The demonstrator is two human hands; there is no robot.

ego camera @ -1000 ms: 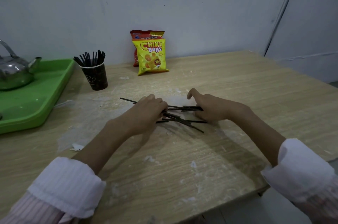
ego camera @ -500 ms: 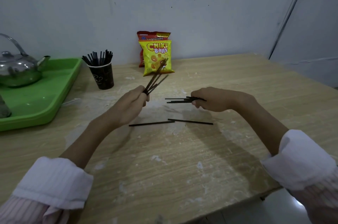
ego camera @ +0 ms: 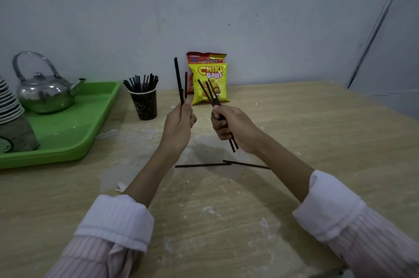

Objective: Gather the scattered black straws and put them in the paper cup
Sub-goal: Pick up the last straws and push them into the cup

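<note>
- Nearest the camera, two forearms in rolled white cuffs over striped pink sleeves reached forward over a pale wooden table smeared with white residue.
- Two loose straws lay flat on the table between the forearms, below both hands, end to end and nearly touching; neither hand touched them.
- Left hand: raised off the table, fingers curled shut around a small bunch of black straws. The bunch stood almost upright, rising out past the thumb tip; its lower ends were hidden in the fist.
- Right hand: raised beside the left, apart from it, fingers closed on a second bunch of straws. This bunch tilted up and to the left, upper ends above the thumb, lower ends poking out below the palm.
- Dark paper cup: upright on the table beyond and left of the left hand, already holding a fan of black straws, just beside the green tray.
- Metal kettle and a stack of cups stood on the tray.
- Yellow snack bag, with a red bag behind it, leaned at the wall.
</note>
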